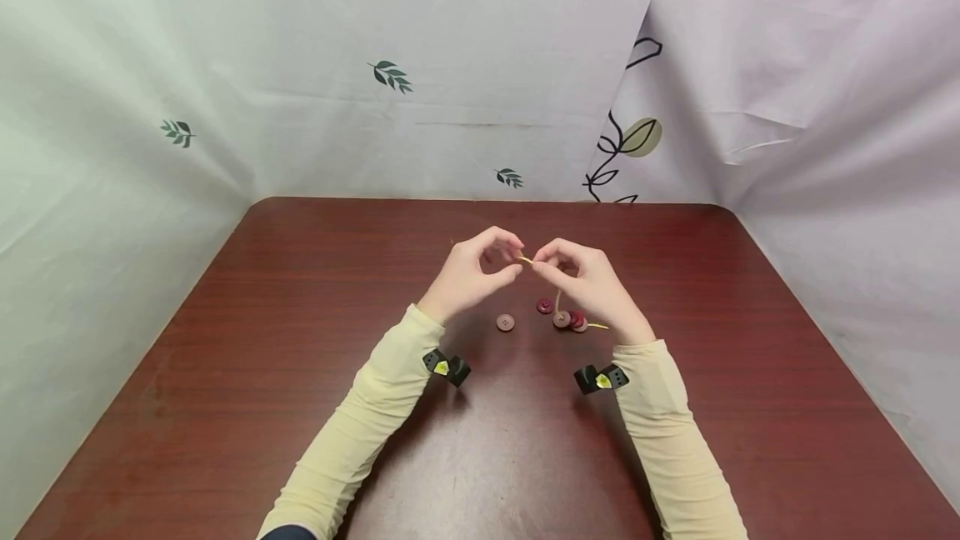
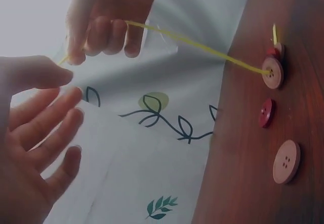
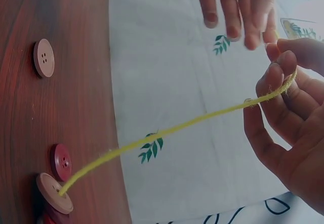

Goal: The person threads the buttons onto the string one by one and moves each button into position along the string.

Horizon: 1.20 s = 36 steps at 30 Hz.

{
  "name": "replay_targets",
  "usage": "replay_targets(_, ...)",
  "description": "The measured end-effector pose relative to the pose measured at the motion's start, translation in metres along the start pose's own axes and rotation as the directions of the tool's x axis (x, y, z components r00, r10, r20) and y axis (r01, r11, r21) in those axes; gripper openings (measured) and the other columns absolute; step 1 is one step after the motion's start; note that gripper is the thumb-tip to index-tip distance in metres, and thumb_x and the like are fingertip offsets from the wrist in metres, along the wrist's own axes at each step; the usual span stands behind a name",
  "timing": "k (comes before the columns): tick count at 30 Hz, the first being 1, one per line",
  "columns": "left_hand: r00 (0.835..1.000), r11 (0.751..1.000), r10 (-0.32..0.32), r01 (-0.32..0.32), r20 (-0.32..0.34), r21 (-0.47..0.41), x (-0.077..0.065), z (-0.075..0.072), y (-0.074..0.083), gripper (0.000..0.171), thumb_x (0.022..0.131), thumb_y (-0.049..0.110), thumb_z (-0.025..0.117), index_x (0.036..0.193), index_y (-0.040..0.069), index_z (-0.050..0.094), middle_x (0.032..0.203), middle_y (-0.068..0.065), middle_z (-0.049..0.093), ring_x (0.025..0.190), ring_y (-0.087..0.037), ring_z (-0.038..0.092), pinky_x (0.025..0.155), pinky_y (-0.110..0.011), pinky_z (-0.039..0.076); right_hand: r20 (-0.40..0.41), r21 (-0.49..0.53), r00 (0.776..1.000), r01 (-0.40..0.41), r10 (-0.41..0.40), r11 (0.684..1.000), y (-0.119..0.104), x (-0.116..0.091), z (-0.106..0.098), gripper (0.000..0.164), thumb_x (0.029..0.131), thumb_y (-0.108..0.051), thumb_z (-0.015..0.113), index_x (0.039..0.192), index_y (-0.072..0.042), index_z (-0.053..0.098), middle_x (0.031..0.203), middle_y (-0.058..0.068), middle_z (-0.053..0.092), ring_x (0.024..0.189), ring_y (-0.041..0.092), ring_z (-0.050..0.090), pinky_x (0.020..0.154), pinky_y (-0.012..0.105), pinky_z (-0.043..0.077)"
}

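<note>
Both hands are raised close together over the table, a yellow string [image 3: 187,124] between them. My right hand [image 1: 588,275] pinches the string near its end between thumb and index finger, its other fingers curled. Facing it, my left hand [image 1: 474,273] has its thumb and fingertips right at the string's short end, with a gap between thumb and finger in the head view. From the right hand, the string runs down through a pinkish button [image 2: 272,73] on the table. More threaded buttons, one dark red [image 1: 577,319], lie against it, with the string's tail beyond.
A loose pinkish four-hole button [image 1: 506,322] and a loose dark red button [image 1: 544,306] lie on the brown wooden table [image 1: 480,457], below the hands. White cloth [image 1: 315,40] with leaf prints hangs behind the table and at both sides.
</note>
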<state>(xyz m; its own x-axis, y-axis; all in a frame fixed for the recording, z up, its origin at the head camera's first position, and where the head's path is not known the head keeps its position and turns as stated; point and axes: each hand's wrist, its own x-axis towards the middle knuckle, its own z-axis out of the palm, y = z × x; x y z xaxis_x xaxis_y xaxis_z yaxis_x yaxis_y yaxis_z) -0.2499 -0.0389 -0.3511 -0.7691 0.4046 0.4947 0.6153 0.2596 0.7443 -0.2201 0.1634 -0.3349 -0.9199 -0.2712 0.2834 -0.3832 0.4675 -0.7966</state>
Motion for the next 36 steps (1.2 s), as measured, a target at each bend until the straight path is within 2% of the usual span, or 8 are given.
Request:
replay_targets(4, 0.994, 0.996, -0.062, 0.056, 0.086, 0.068, 0.000, 0.001, -0.006, 0.024, 0.084, 0.009, 0.070, 0.107, 0.010, 0.062, 0.096, -0.005, 0.070, 0.088, -0.015, 0.063, 0.079, -0.033, 0.050, -0.002, -0.017, 1.000, -0.006, 0.006, 1.000, 0.001, 0.000, -0.001, 0.010, 0.092, -0.017, 0.066, 0.096, -0.009, 0.067, 0.073, 0.002, 0.059, 0.067, 0.017, 0.056, 0.065, 0.025, 0.045)
replay_targets(7, 0.970, 0.982, -0.148, 0.121, 0.193, 0.147, 0.000, 0.002, -0.013, 0.028, 0.085, 0.012, 0.071, 0.111, 0.007, 0.062, 0.100, -0.009, 0.070, 0.093, -0.020, 0.064, 0.084, -0.039, 0.052, 0.002, -0.027, 1.000, -0.011, 0.011, 1.000, 0.002, 0.000, -0.001, 0.010, 0.092, -0.018, 0.066, 0.096, -0.009, 0.067, 0.074, 0.003, 0.060, 0.068, 0.018, 0.057, 0.067, 0.027, 0.046)
replay_targets(14, 0.821, 0.904, -0.349, 0.169, 0.451, 0.393, -0.003, 0.008, -0.026, 0.049, 0.082, 0.021, 0.075, 0.125, 0.004, 0.058, 0.120, -0.012, 0.065, 0.113, -0.025, 0.061, 0.099, -0.039, 0.046, 0.048, -0.064, 0.998, -0.030, 0.033, 0.997, 0.005, 0.000, -0.002, 0.009, 0.093, -0.022, 0.065, 0.096, -0.014, 0.066, 0.074, 0.004, 0.061, 0.067, 0.029, 0.059, 0.061, 0.025, 0.043)
replay_targets(18, 0.775, 0.871, -0.405, 0.167, 0.485, 0.462, -0.006, 0.009, -0.030, 0.047, 0.082, 0.025, 0.075, 0.123, 0.007, 0.060, 0.119, -0.010, 0.065, 0.109, -0.023, 0.061, 0.096, -0.037, 0.047, 0.064, -0.072, 0.997, -0.032, 0.037, 0.997, 0.005, -0.001, -0.002, 0.008, 0.093, -0.023, 0.065, 0.096, -0.015, 0.066, 0.073, 0.001, 0.061, 0.066, 0.032, 0.059, 0.061, 0.027, 0.043)
replay_targets(22, 0.762, 0.856, -0.428, 0.168, 0.486, 0.490, -0.007, 0.011, -0.033, 0.039, 0.084, 0.027, 0.073, 0.116, 0.008, 0.064, 0.110, -0.007, 0.065, 0.099, -0.020, 0.062, 0.091, -0.034, 0.049, 0.066, -0.091, 0.997, -0.034, 0.040, 0.995, 0.004, -0.001, -0.003, 0.006, 0.093, -0.022, 0.065, 0.095, -0.016, 0.066, 0.074, 0.001, 0.061, 0.064, 0.023, 0.057, 0.061, 0.026, 0.043)
replay_targets(26, 0.767, 0.843, -0.424, 0.140, 0.482, 0.520, -0.009, 0.017, -0.039, 0.029, 0.082, 0.024, 0.074, 0.107, 0.011, 0.068, 0.103, -0.004, 0.062, 0.095, -0.019, 0.060, 0.089, -0.032, 0.049, 0.070, -0.094, 0.997, -0.038, 0.044, 0.995, 0.004, -0.001, -0.003, 0.006, 0.093, -0.022, 0.064, 0.094, -0.017, 0.065, 0.075, 0.005, 0.062, 0.066, 0.022, 0.059, 0.064, 0.026, 0.045)
replay_targets(32, 0.796, 0.812, -0.401, 0.079, 0.454, 0.578, -0.012, 0.025, -0.043, 0.014, 0.082, 0.021, 0.073, 0.091, 0.012, 0.067, 0.091, -0.001, 0.056, 0.087, -0.018, 0.053, 0.082, -0.030, 0.045, 0.086, -0.088, 0.995, -0.043, 0.051, 0.995, 0.005, -0.001, -0.003, 0.011, 0.093, -0.023, 0.064, 0.096, -0.012, 0.066, 0.075, 0.006, 0.061, 0.068, 0.031, 0.060, 0.066, 0.029, 0.046)
replay_targets(36, 0.804, 0.802, -0.397, 0.069, 0.442, 0.594, -0.012, 0.028, -0.044, 0.012, 0.083, 0.021, 0.073, 0.086, 0.012, 0.066, 0.086, 0.000, 0.053, 0.083, -0.016, 0.050, 0.077, -0.029, 0.044, 0.089, -0.100, 0.994, -0.047, 0.056, 0.994, 0.005, -0.001, -0.004, 0.011, 0.093, -0.023, 0.064, 0.096, -0.013, 0.066, 0.076, 0.008, 0.062, 0.064, 0.024, 0.058, 0.064, 0.028, 0.045)
